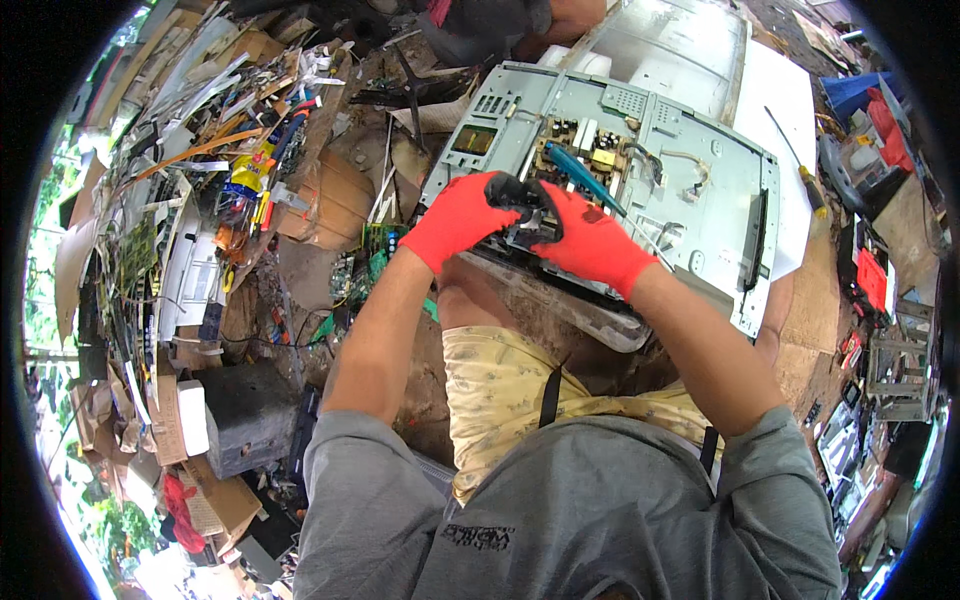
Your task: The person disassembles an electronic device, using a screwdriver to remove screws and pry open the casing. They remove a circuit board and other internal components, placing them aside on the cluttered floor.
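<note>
Both my hands wear red gloves with black fingers and meet over the near edge of a grey metal panel, which looks like the back frame of a flat screen. My left hand is closed, fingertips curled inward. Almost touching it, my right hand is closed too. Whatever small dark thing they pinch between them is hard to tell from the black gloves. Just beyond my right hand, a screwdriver with a teal handle lies slantwise across the panel. A circuit board with yellow and white parts sits behind it.
At right, another screwdriver with a yellow and black handle lies by a white sheet. Scrap and strips heap up at left, above a dark grey box. A person's arm shows at the top.
</note>
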`<action>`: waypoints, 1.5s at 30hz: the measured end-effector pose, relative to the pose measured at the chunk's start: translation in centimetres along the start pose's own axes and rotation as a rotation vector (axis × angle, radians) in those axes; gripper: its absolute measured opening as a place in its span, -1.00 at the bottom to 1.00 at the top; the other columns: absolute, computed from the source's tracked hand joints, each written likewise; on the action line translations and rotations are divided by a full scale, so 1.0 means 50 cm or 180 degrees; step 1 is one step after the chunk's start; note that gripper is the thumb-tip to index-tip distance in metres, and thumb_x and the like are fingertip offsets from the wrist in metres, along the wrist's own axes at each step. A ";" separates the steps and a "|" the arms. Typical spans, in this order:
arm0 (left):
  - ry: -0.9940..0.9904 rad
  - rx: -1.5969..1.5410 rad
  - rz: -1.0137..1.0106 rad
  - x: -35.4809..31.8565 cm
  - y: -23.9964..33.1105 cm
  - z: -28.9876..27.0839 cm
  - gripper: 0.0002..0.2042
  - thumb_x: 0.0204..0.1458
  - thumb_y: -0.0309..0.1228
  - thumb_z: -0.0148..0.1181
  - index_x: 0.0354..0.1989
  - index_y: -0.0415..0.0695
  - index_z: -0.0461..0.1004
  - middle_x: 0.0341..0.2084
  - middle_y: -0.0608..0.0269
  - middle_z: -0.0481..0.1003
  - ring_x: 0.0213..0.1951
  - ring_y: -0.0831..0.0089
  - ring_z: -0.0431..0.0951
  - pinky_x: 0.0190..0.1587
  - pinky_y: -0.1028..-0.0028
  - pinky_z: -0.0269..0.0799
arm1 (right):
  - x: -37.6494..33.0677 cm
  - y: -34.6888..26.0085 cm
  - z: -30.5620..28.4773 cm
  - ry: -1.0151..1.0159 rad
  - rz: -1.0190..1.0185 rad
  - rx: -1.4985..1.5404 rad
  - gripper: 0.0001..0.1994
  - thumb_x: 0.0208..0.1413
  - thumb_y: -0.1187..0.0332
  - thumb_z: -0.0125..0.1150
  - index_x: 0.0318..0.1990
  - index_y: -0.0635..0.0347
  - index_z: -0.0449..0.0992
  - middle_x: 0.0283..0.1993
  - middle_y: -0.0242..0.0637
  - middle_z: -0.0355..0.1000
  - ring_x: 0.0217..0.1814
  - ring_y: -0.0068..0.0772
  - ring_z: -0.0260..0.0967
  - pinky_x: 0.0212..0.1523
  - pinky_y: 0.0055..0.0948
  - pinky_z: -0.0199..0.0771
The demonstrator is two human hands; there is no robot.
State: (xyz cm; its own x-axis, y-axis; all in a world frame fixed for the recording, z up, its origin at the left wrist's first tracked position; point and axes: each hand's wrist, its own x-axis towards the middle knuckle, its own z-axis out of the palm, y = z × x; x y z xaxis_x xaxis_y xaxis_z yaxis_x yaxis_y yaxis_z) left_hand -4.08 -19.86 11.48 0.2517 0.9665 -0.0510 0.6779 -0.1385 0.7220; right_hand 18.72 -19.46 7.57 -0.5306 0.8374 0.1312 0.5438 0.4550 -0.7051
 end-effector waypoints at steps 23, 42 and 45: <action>0.0779 0.1157 0.0372 -0.037 -0.145 0.001 -0.67 0.08 -0.38 0.18 0.04 -0.08 0.55 -0.04 0.00 0.54 0.00 -0.05 0.51 0.08 0.15 0.43 | 0.010 0.022 0.046 -0.0060 0.0757 0.1022 -0.32 0.08 0.24 0.34 0.35 0.18 0.26 0.17 0.03 0.49 0.24 -0.03 0.44 0.24 -0.25 0.40; 0.1635 -0.1148 0.0053 -0.141 -0.157 0.050 -0.62 0.18 -0.63 -0.01 0.18 -0.27 0.45 0.04 0.17 0.56 0.05 0.43 0.55 0.14 0.43 0.40 | 0.154 -0.029 -0.133 0.0101 0.0047 -0.1006 -0.17 0.02 0.26 0.36 0.46 0.06 0.11 0.21 0.01 0.43 0.25 -0.04 0.41 0.22 -0.24 0.41; 0.1551 -0.1532 0.0240 -0.144 -0.138 0.035 -0.61 0.19 -0.61 0.01 0.21 -0.24 0.45 0.06 0.18 0.56 0.08 0.48 0.51 0.16 0.44 0.38 | 0.182 -0.149 -0.157 0.0192 -0.0862 0.0266 -0.12 -0.02 0.34 0.38 0.48 0.01 0.05 0.18 0.03 0.44 0.20 0.09 0.42 0.21 -0.19 0.41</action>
State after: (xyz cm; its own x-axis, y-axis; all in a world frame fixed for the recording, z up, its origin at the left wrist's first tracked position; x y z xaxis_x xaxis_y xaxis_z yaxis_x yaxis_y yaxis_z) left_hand -9.39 -26.25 5.64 -0.1295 0.9606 0.2460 0.2601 -0.2065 0.9432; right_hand 14.96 -12.82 19.49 -0.6082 0.7064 0.3620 0.3307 0.6401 -0.6935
